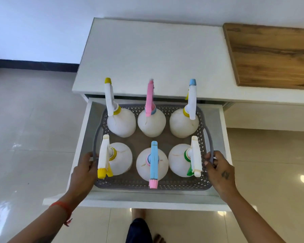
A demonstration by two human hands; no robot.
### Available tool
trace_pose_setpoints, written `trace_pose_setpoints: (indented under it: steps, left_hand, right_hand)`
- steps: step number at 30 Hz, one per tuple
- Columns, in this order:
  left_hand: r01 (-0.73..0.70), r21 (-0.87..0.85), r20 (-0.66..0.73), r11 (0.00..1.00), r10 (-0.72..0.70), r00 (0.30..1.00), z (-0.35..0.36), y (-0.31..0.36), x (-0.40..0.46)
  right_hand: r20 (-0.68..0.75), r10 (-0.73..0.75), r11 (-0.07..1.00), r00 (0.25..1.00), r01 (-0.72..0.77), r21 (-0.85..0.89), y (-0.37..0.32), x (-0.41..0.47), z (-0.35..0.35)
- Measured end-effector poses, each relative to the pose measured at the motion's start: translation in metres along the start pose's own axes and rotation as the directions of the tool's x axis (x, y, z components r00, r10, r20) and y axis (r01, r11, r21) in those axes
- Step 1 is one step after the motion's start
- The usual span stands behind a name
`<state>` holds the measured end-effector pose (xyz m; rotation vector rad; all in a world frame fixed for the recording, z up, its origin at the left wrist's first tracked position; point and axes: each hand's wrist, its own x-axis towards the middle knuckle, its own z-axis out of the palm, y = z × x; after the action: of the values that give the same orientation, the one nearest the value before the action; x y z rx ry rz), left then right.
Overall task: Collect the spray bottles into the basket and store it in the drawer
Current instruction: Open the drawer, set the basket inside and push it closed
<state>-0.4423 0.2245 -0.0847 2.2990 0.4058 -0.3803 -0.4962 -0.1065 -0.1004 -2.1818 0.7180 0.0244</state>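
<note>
A grey perforated basket (165,184) sits inside the open white drawer (223,130). Several white spray bottles stand in it in two rows, among them one with a pink head (151,120) at the back middle and one with a blue head (154,163) at the front middle. My left hand (85,170) grips the basket's left handle. My right hand (219,168) grips its right handle. Whether the basket rests on the drawer floor or hangs just above it I cannot tell.
The drawer is pulled out from a white cabinet (147,55) against the wall. A wooden top (274,55) lies to the right. Glossy tiled floor (25,137) surrounds the cabinet, and my foot (139,214) shows below the drawer front.
</note>
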Motion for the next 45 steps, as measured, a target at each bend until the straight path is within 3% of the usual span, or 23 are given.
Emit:
trace_pose_setpoints:
  steps: [4, 14, 25, 36, 40, 43, 45]
  left_hand:
    - [0.094, -0.067, 0.119, 0.993, -0.086, 0.989, 0.021, -0.017, 0.016]
    - [0.278, -0.055, 0.29, 0.959, -0.251, 0.924, 0.072, -0.052, 0.077]
    - [0.342, -0.097, 0.317, 0.935, -0.297, 0.901, 0.11, -0.072, 0.111]
    - [0.344, -0.095, 0.306, 0.934, -0.301, 0.903, 0.123, -0.095, 0.119]
    - [0.392, -0.139, 0.324, 0.909, -0.333, 0.886, 0.121, -0.101, 0.121]
    - [0.392, -0.18, 0.21, 0.902, -0.354, 0.911, 0.113, -0.101, 0.12]
    - [0.36, -0.264, 0.051, 0.895, -0.36, 0.932, 0.101, -0.094, 0.116]
  right_hand:
    - [0.016, 0.052, 0.999, 0.999, -0.051, -0.012, 0.031, 0.008, 0.023]
    - [0.073, 0.302, 0.951, 0.95, -0.306, 0.046, 0.087, 0.05, 0.078]
    - [0.086, 0.383, 0.912, 0.92, -0.391, 0.126, 0.117, 0.079, 0.117]
    - [0.105, 0.364, 0.917, 0.926, -0.376, 0.136, 0.132, 0.082, 0.135]
    - [0.213, 0.363, 0.91, 0.907, -0.395, 0.129, 0.131, 0.083, 0.128]
    - [0.191, 0.49, 0.825, 0.85, -0.523, 0.212, 0.121, 0.087, 0.114]
    - [0.076, 0.527, 0.788, 0.846, -0.52, 0.33, 0.108, 0.085, 0.1]
